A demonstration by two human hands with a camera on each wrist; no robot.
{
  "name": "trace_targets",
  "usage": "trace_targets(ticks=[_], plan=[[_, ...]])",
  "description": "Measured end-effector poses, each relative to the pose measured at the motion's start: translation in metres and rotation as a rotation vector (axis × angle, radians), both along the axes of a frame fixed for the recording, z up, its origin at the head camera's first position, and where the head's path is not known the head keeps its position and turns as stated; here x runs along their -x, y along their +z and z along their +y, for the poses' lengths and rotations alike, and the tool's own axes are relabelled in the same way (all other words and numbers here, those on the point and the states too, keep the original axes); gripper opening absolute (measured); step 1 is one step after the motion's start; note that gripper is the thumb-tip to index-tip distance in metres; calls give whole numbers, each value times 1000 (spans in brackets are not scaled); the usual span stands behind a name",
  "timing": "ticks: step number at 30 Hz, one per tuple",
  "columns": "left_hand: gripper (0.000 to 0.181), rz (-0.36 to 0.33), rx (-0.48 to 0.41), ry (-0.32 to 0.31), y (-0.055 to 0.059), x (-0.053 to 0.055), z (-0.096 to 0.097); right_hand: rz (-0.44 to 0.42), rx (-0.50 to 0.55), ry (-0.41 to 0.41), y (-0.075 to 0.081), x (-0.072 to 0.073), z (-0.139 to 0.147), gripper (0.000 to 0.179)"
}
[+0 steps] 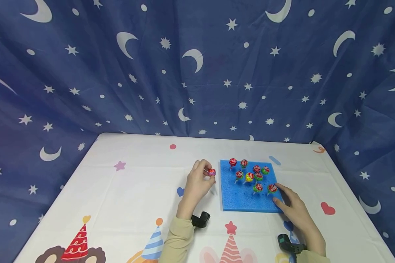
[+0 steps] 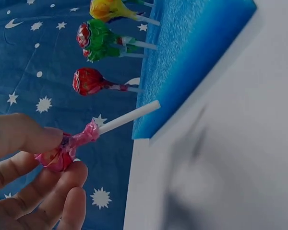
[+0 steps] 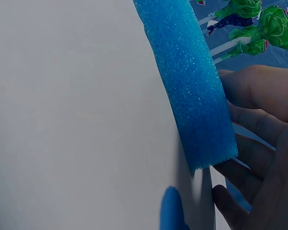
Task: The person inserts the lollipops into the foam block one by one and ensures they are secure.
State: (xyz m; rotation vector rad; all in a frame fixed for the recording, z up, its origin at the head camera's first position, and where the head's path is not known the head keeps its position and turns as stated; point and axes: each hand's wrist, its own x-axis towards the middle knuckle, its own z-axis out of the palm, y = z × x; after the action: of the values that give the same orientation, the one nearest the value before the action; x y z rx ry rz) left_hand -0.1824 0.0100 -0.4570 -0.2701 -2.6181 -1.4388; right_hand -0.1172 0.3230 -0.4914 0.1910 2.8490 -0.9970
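In my left hand (image 1: 197, 184) I pinch a pink-wrapped lollipop (image 2: 57, 155) by its candy head, between thumb and fingers. Its white stick (image 2: 129, 118) points away from the hand, toward the blue foam board (image 1: 235, 201). The hand is just left of the board, above the table. My right hand (image 1: 296, 208) rests at the board's right edge near the front corner, with the thumb (image 3: 259, 88) over the top face and the other fingers loosely extended along the side. Close to that hand stands a green-and-red lollipop (image 1: 272, 188).
Several lollipops stand in the board, mostly toward its back and right, among them a yellow one (image 1: 249, 177) and a red one (image 1: 232, 162) at the back left. A white patterned cloth (image 1: 135, 190) covers the table; a blue starry curtain (image 1: 217, 73) hangs behind it.
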Motion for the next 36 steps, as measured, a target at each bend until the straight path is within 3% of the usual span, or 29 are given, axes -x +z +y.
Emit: trace_targets(ticks=[23, 36], plan=[[24, 30, -6, -81, 9, -9, 19, -7, 5, -4, 0, 0, 1, 66], [24, 56, 0, -135, 6, -16, 34, -16, 6, -1, 0, 0, 1, 67]])
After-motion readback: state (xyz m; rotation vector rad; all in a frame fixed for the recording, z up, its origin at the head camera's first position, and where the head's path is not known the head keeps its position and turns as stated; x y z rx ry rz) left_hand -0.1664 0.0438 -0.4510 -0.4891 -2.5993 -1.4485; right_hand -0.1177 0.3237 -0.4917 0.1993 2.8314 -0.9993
